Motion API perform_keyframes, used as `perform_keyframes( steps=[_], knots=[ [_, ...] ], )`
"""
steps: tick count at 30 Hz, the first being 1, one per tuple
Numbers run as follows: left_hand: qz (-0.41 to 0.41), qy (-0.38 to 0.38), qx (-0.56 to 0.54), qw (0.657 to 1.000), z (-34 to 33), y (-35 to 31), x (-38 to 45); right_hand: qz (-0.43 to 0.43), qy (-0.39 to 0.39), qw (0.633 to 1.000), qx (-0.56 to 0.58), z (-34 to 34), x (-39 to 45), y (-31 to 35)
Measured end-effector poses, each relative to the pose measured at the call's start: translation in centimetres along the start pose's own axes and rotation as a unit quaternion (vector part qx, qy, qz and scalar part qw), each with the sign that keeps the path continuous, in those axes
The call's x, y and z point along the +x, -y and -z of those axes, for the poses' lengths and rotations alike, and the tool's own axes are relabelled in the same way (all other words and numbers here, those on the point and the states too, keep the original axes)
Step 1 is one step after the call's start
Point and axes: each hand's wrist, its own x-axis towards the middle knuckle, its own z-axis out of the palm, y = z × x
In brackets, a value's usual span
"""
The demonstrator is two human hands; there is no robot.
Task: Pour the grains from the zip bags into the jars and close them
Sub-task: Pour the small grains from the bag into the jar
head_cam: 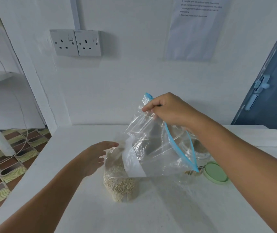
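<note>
One zip bag (158, 148) with a blue zip, mouth open, lifted at table (151, 212) centre; pale grains (119, 184) pooled in its lower corner at 7 o'clock. Right hand (166, 109) pinches its top edge. Left hand (95, 157) slack-fingered, touching the bag's left side. Clear jar (196, 148) behind at 3 o'clock, some grain inside; green lid (215, 173) just beside it.

Soft, even light; wide-angle bending at edges.

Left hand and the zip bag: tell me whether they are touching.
Cannot tell. In the head view the left hand reaches with straight fingers to the grain-filled end of the zip bag, but clear plastic overlaps the fingertips, so neither contact nor gap shows plainly.
</note>
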Motion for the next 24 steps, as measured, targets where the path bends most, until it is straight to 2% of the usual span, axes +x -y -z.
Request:
perform_keyframes(
  steps=[2,6,11,13,19,24],
  knots=[
    [0.06,0.005,-0.04,0.997,-0.4,-0.3,0.6,-0.018,-0.011,0.999,0.042,0.0,0.2,-0.1],
    [0.074,-0.006,-0.059,0.996,-1.1,-0.8,1.3,-0.048,-0.023,0.989,0.136,-0.1,0.6,-0.3],
    [0.093,0.084,-0.064,0.99,-2.0,0.0,2.0,-0.058,-0.009,0.977,0.206,-0.3,0.8,-0.3],
    [0.082,0.092,-0.053,0.991,-2.0,0.8,2.5,-0.061,-0.008,0.975,0.214,-0.4,0.9,-0.3],
    [0.001,0.01,-0.084,0.996,0.8,2.1,2.3,-0.062,-0.008,0.965,0.256,-0.6,0.8,0.1],
    [-0.098,-0.067,-0.08,0.99,3.8,-0.6,0.4,-0.045,-0.052,0.957,0.283,-0.8,1.0,0.6]
  ],
)
